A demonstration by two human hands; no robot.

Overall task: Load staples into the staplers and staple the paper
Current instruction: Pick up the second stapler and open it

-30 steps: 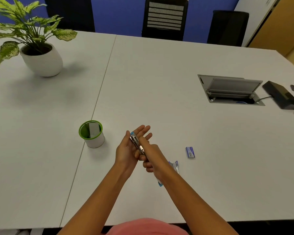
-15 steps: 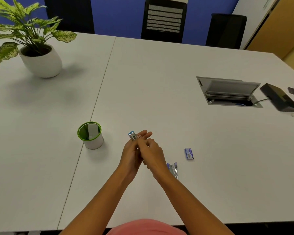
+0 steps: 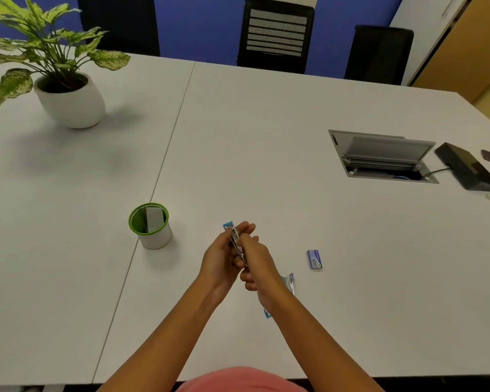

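Note:
A small blue and silver stapler [image 3: 232, 234] is held up above the white table [image 3: 266, 137], between both hands. My left hand [image 3: 219, 257] cradles it from the left with its fingers extended behind it. My right hand [image 3: 253, 261] grips its lower part from the right. A second stapler [image 3: 289, 281], blue and silver, lies on the table under my right wrist, partly hidden. A small purple staple box [image 3: 314, 259] lies to the right of my hands.
A green-rimmed white cup [image 3: 152, 227] holding a white card stands left of my hands. A potted plant [image 3: 65, 91] is at the far left. An open cable hatch [image 3: 379, 157] and a black device [image 3: 467, 168] sit at the right. Chairs stand beyond the table.
My hands stay together around the stapler. They have shifted slightly, and more of the stapler's metal length shows between them than half a second ago.

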